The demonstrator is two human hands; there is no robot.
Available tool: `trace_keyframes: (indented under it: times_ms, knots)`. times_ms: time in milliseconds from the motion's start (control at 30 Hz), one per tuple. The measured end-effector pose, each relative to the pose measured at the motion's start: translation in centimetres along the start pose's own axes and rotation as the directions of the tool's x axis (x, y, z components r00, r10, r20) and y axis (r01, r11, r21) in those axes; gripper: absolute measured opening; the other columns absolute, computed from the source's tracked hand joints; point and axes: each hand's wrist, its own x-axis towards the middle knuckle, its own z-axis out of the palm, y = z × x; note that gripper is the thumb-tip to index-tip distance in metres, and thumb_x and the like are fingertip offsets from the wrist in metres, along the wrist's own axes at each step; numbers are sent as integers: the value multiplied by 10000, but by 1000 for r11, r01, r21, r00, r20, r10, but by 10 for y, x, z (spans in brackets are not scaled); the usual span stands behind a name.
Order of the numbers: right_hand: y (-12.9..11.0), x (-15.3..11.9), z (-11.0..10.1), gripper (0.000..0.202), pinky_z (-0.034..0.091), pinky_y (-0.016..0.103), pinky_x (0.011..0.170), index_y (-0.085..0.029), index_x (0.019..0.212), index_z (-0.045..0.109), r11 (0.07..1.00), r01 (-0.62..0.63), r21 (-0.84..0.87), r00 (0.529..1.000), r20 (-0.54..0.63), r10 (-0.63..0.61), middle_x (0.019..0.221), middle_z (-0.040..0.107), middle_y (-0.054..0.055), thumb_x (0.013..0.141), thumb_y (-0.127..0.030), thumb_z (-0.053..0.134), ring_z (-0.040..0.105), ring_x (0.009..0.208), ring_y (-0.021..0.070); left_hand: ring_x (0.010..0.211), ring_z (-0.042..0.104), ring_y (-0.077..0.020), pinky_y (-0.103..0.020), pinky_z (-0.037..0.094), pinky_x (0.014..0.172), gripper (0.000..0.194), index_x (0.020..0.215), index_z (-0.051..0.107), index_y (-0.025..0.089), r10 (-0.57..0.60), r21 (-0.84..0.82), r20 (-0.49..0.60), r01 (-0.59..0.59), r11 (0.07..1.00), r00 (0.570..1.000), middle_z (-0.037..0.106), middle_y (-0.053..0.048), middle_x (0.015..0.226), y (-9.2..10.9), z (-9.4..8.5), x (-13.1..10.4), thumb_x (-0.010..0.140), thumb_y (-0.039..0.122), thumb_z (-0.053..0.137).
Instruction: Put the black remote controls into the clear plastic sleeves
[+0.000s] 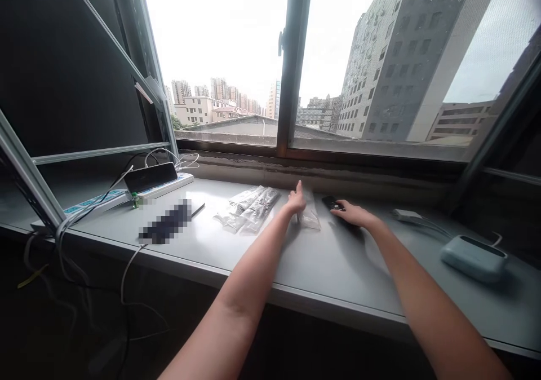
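Note:
My left hand [296,200] reaches over the desk beside a clear plastic bag [310,215], with one finger pointing up toward the window; what its other fingers hold, if anything, is too small to make out. Just left of it lie several clear bags [252,208] with silvery contents, side by side. Farther right, my right hand [354,213] has its fingers on a small black object [331,202] near the back of the desk.
A pale blue box-shaped device [474,257] and a white adapter [406,215] with a cable are at the right. Power strips [99,198], a dark phone-like slab [151,177], a blurred-out item [167,222] and loose cables occupy the left. The desk's front edge [338,306] runs below my arms.

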Motion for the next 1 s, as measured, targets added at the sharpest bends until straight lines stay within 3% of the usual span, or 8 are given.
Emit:
trace_keyframes:
  times_ms: [67, 133, 167, 267, 400, 600, 800, 1000]
  knots:
    - [-6, -5, -1, 634, 474, 420, 987, -244, 1516, 414, 997, -2, -72, 1000, -12, 1, 1360, 630, 138, 958, -546, 435, 602, 1227, 324, 1516, 182, -355, -581, 219, 1176, 944, 1605, 201, 269, 35, 332, -44, -19, 943, 998, 272, -158, 1625, 4, 1, -6, 762, 7, 536]
    - [-10, -8, -3, 600, 470, 419, 985, -264, 1501, 439, 995, -9, -96, 1000, -26, 6, 1356, 639, 127, 970, -542, 418, 608, 1227, 321, 1545, 114, -270, -541, 116, 1223, 804, 1582, 273, 300, 200, 507, 3, -174, 844, 980, 207, -89, 1665, 6, 4, -11, 847, 30, 455]
    - [-11, -8, -3, 583, 475, 411, 974, -274, 1488, 459, 995, -7, -98, 999, -37, 3, 1350, 645, 122, 972, -541, 416, 614, 1219, 317, 1547, 119, -245, -513, 96, 1234, 706, 1573, 302, 280, 228, 544, 59, -223, 809, 972, 215, -82, 1665, 6, 6, -13, 906, 83, 420]
    - [-10, -7, -1, 544, 488, 372, 942, -294, 1448, 507, 997, 9, -71, 999, -42, -12, 1314, 671, 101, 968, -536, 427, 696, 1066, 276, 1540, 164, -246, -455, 152, 1234, 554, 1557, 335, 197, 179, 539, 254, -293, 789, 950, 274, -118, 1643, 4, 12, -16, 1023, 341, 330]
    - [-6, -2, 3, 516, 503, 354, 901, -315, 1418, 533, 1000, 15, -9, 1000, -19, -15, 1245, 705, 69, 965, -532, 413, 725, 713, 189, 1539, 161, -279, -480, 129, 1229, 687, 1568, 297, 125, 70, 534, 408, -300, 791, 910, 230, -180, 1644, 2, 16, -17, 1022, 538, 240]
    - [-6, 0, 7, 517, 497, 358, 908, -296, 1433, 519, 999, 36, -19, 999, -39, -37, 1306, 673, 89, 974, -500, 398, 713, 964, 246, 1555, 51, -276, -557, 41, 1217, 759, 1604, 206, 164, 0, 580, 450, -293, 760, 893, 97, -147, 1674, 10, 13, -23, 993, 614, 213]
    - [-5, 1, 10, 506, 502, 354, 901, -281, 1410, 542, 999, 54, 3, 997, -54, -54, 1277, 690, 88, 972, -495, 405, 687, 1070, 266, 1551, 91, -283, -658, 20, 1177, 689, 1583, 268, 264, 6, 574, 450, -295, 764, 893, 156, -121, 1672, 12, 13, -25, 987, 609, 259]
    - [-6, 2, 11, 523, 484, 386, 940, -266, 1429, 529, 996, 67, -62, 995, -75, -71, 1289, 682, 116, 984, -500, 385, 631, 1193, 298, 1530, 174, -281, -663, 77, 1175, 578, 1527, 390, 288, 51, 569, 421, -308, 762, 905, 303, -108, 1630, 11, 14, -20, 1028, 514, 206]
